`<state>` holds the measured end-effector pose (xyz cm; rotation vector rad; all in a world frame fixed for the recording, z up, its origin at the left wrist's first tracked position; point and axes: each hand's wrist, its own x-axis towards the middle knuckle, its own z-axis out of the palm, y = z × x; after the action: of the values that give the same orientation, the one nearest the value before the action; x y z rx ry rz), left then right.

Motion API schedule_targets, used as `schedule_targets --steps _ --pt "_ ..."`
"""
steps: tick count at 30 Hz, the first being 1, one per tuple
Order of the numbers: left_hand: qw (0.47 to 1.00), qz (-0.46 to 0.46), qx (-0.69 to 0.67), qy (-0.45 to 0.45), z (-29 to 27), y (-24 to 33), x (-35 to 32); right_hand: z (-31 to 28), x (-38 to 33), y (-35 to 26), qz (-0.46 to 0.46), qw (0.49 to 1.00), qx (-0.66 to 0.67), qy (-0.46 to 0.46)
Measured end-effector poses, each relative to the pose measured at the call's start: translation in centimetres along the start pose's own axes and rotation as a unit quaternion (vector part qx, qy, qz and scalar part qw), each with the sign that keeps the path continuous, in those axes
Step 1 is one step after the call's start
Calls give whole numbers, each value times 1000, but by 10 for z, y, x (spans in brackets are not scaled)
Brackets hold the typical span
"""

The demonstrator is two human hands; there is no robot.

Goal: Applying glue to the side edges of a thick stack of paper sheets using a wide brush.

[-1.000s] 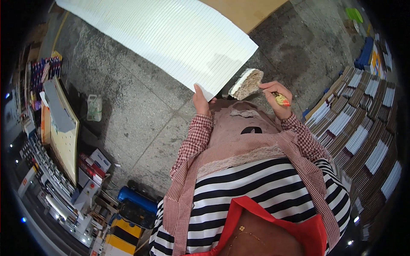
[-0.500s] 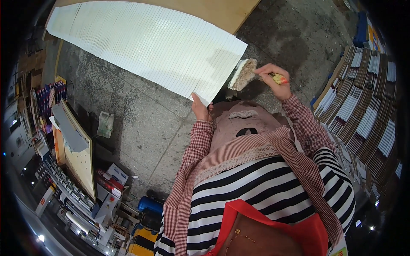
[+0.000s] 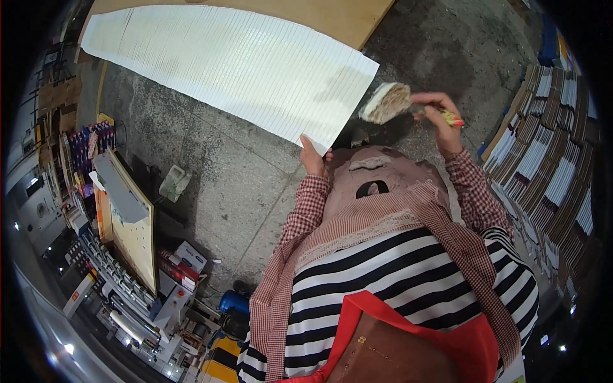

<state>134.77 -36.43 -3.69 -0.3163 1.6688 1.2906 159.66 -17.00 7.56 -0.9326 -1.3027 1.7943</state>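
Note:
A long row of overlapping white sheets (image 3: 236, 60) fans out from the upper left to just ahead of me. Its surface looks glossy, with a damp, greyish patch toward the near end. My left hand (image 3: 313, 155) grips the near corner of the row, thumb on top and fingers underneath. In my right hand (image 3: 440, 118) is a wide brush (image 3: 391, 102) with pale bristles, white along the edge, and a yellow and red handle. The brush is held in the air, just right of the sheets' near end and apart from them.
Beneath the sheets is a brown board (image 3: 341, 20). Tall stacks of folded cardboard (image 3: 543, 137) stand at the right. On the grey floor (image 3: 236, 185) at left sits a translucent jug (image 3: 174, 183), beside a leaning panel (image 3: 131, 223). A blue machine part (image 3: 233, 306) is at the lower left.
My right hand has drawn the brush to the right, farther from the sheets' edge. My left hand keeps its grip on the corner. The whole view has shifted slightly.

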Motion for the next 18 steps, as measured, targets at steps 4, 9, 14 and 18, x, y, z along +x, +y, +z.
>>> schedule_targets --steps 4,9,14,18 --pt "1000 -4 7 -12 0 4 -5 -18 6 -6 111 982 124 92" --pt "1000 27 -8 -6 0 5 -12 -25 19 -5 105 970 194 107" --pt "999 34 4 -5 -4 4 -10 -7 28 -8 -15 989 149 11" --pt "999 19 30 -24 -6 5 -7 31 37 0 -23 997 -35 -66"
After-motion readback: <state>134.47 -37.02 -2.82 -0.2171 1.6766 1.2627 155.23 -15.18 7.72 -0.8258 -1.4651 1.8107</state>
